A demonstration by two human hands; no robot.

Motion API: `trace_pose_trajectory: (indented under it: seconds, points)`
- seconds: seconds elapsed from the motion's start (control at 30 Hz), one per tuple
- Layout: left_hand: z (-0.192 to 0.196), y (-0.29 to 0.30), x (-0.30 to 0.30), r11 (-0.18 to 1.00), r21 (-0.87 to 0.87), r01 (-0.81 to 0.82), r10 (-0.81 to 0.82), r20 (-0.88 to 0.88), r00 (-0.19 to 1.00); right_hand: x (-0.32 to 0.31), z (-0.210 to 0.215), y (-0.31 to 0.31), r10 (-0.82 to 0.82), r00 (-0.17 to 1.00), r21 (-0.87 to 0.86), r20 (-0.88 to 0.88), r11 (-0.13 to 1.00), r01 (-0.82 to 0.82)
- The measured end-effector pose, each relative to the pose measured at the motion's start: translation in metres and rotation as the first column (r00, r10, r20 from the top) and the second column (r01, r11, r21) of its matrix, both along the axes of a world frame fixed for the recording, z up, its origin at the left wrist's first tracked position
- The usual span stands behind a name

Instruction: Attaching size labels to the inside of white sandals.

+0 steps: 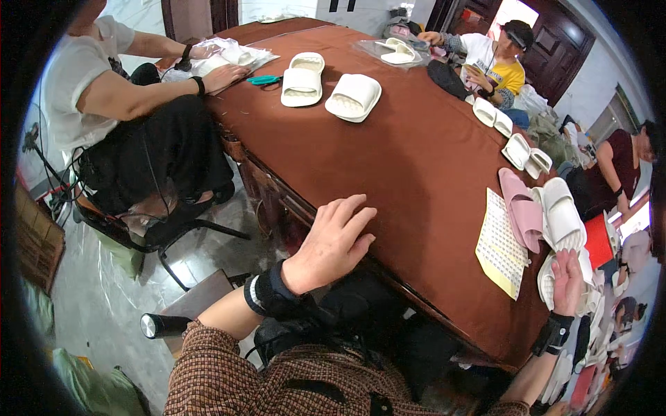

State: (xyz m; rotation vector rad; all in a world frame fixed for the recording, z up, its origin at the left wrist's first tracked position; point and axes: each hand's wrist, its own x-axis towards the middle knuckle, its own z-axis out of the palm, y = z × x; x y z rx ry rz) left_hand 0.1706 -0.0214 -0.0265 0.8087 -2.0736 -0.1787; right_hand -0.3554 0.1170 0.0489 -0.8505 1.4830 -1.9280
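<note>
My left hand (pixel 336 236) hovers by the table's near edge, its fingers spread and nothing in them. At the right end of the table, my right hand (pixel 568 281) lies over a white slipper (pixel 546 283), fingers stretched out; whether it touches the slipper I cannot tell. Just beyond that hand are another white slipper (pixel 560 213) and a pink slipper (pixel 525 215). Beside the pink one lies a pale yellow sheet (pixel 501 249) with rows of small labels. Farther off on the brown table (pixel 416 180), two white slippers, one left (pixel 302 82) and one right (pixel 354 97), sit side by side.
On the left a seated person handles white slippers in a plastic bag (pixel 239 55), near teal-handled scissors (pixel 264 80). Across the table another person sits near a bagged slipper (pixel 399 52). Small white slippers (pixel 516 151) line the far right edge. A red box (pixel 600 240) stands at right.
</note>
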Motion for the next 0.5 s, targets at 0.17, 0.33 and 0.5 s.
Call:
trace_pose_trajectory:
  seconds: [0.17, 0.33, 0.5]
  points:
    - [-0.001, -0.008, 0.011, 0.999, 0.031, -0.042, 0.041, 0.037, 0.998, 0.037, -0.003, -0.019, 0.014, 0.991, 0.031, -0.134, 0.999, -0.01]
    - [0.004, -0.022, 0.013, 0.993, 0.082, -0.091, 0.087, 0.045, 0.995, 0.075, 0.001, -0.041, 0.098, 0.975, 0.033, -0.2, 0.995, -0.094]
    - [0.023, -0.072, 0.023, 0.989, 0.042, -0.142, 0.142, 0.004, 0.99, 0.094, 0.001, -0.051, 0.206, 0.943, 0.036, -0.261, 0.978, -0.203]
